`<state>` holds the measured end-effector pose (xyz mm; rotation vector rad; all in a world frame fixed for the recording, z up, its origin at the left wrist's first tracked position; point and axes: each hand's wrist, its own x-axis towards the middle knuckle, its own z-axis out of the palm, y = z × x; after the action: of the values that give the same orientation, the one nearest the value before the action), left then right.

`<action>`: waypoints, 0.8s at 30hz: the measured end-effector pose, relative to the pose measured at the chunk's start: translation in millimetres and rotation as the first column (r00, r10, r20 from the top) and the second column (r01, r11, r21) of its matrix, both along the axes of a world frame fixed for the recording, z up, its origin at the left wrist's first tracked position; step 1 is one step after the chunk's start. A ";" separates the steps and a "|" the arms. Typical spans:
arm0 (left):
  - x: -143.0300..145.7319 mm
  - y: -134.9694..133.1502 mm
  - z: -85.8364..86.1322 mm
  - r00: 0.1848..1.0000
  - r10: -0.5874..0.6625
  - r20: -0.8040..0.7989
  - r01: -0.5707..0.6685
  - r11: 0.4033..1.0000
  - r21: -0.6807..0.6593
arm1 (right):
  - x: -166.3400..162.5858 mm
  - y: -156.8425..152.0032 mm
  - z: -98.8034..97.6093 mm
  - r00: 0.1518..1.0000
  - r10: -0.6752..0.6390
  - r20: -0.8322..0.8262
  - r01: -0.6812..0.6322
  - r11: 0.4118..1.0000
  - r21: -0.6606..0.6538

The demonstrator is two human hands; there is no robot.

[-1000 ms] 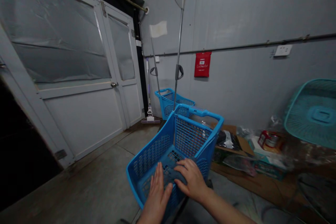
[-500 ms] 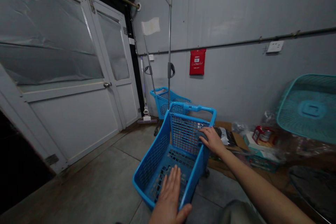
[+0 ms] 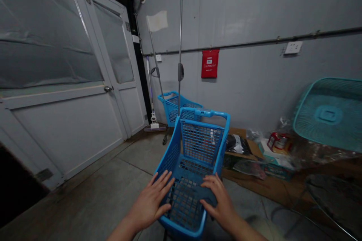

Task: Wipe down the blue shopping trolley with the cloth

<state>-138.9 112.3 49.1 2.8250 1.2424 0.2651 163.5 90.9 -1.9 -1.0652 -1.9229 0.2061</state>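
Note:
A blue plastic shopping cart (image 3: pixel 201 141) stands in front of me, its basket facing up. My left hand (image 3: pixel 149 201) lies over the basket's left rim, fingers stretched and apart, holding nothing. At the right rim, my right hand (image 3: pixel 222 201) curls around a dark blue-grey piece of cloth (image 3: pixel 209 195). Part of the cloth hides under the fingers, and it hangs over the inner side of the basket.
Behind stands a second blue cart (image 3: pixel 172 115), with long poles rising near it. A mop (image 3: pixel 154 125) leans by the white door (image 3: pixel 70 120). Along the wall to the right lie an open cardboard box (image 3: pixel 254 150), plastic wrap and a turquoise basket (image 3: pixel 329 115).
My right hand has come down the cart's right rim toward me with the cloth. My left hand has shifted left, from over the basket's front to its left rim.

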 end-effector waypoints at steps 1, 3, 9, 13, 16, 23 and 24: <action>-2.2 -2.3 0.6 1.000 -0.015 0.002 0.015 1.000 -0.019 | -4.8 -1.1 -1.3 1.000 -0.002 -0.025 0.002 1.000 -0.006; -7.3 -4.3 2.5 1.000 -0.028 0.007 0.028 0.998 -0.061 | -12.3 3.2 -0.4 0.999 0.002 -0.055 -0.003 1.000 -0.020; -11.6 -4.0 11.6 1.000 -0.001 -0.030 -0.005 0.981 -0.194 | -21.8 33.2 11.5 0.997 0.036 -0.063 -0.039 0.998 -0.048; -4.3 -12.8 11.5 0.994 0.094 -0.051 -0.103 0.972 -0.212 | -17.0 57.2 22.3 0.990 0.142 0.002 -0.141 0.988 -0.066; 8.2 -22.5 4.3 0.979 0.193 -0.062 -0.202 0.952 -0.230 | -12.0 80.9 33.4 0.976 0.210 0.060 -0.204 0.974 -0.094; 44.1 -32.8 -9.4 0.980 0.170 0.108 -0.139 0.959 -0.248 | -15.2 119.4 58.7 0.954 0.159 0.256 -0.123 0.981 -0.151; 42.1 -30.7 -5.1 0.985 0.125 0.119 -0.094 0.968 -0.234 | -15.0 116.7 60.0 0.944 0.151 0.295 -0.107 0.981 -0.159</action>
<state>-96.8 81.6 44.0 2.5077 1.3103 0.2899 148.5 207.6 58.2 -1.1150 -2.2895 0.2670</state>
